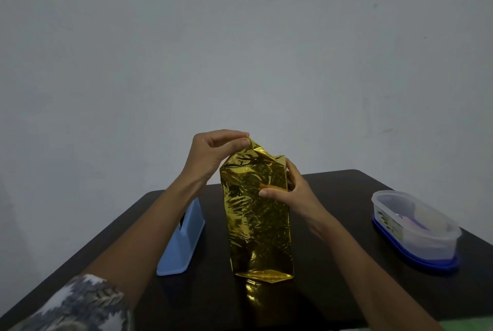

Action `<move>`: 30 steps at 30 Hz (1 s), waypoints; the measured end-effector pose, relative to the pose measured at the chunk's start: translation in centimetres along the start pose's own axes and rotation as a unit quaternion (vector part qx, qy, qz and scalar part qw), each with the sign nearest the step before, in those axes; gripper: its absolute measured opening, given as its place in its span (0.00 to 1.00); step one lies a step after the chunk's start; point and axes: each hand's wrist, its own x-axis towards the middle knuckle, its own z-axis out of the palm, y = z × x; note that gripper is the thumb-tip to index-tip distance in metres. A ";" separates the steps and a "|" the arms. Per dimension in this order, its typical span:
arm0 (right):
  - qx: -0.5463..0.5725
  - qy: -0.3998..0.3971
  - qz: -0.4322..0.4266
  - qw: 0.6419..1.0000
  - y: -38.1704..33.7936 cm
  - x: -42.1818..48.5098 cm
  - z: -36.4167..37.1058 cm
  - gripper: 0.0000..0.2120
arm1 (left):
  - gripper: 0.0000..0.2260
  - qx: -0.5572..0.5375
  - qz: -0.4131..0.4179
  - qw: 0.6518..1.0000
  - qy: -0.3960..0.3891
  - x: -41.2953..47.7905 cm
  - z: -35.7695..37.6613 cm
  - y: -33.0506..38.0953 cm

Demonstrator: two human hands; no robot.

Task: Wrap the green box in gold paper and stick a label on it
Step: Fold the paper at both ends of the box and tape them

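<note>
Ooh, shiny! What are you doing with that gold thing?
A person is wrapping a present. The box stands upright on the dark table, already covered in gold paper. The left hand pinches the loose paper at the top, while the right hand grips the box's side to steady it. A blue dispenser sits to the left and a plastic tub to the right. No label shows yet.

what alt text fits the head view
A tall gold-wrapped box stands on a dark table; the left hand pinches the loose paper at its top, the right hand grips its upper side. A blue tape dispenser sits left of it, a clear container right.
</note>
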 end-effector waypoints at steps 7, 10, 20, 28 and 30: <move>-0.016 -0.005 0.008 1.000 0.0 0.0 0.0 0.57 | 0.05 0.027 -0.031 0.999 -0.009 1.5 0.4 0.9; -0.018 -0.012 0.002 1.000 -0.2 -0.1 0.0 0.56 | 0.04 0.032 -0.067 0.997 -0.026 2.2 0.2 0.6; -0.002 -0.016 -0.013 1.000 -0.7 -0.2 -0.1 0.40 | 0.09 0.082 -0.210 0.971 -0.079 4.4 1.0 -1.8; -0.003 -0.017 -0.004 1.000 -0.6 -0.3 0.0 0.44 | 0.06 0.150 -0.196 0.965 -0.092 3.5 1.2 -2.2; -0.012 -0.015 -0.003 1.000 -0.6 -0.4 0.1 0.47 | 0.10 0.178 -0.171 0.964 -0.103 3.3 1.3 -2.0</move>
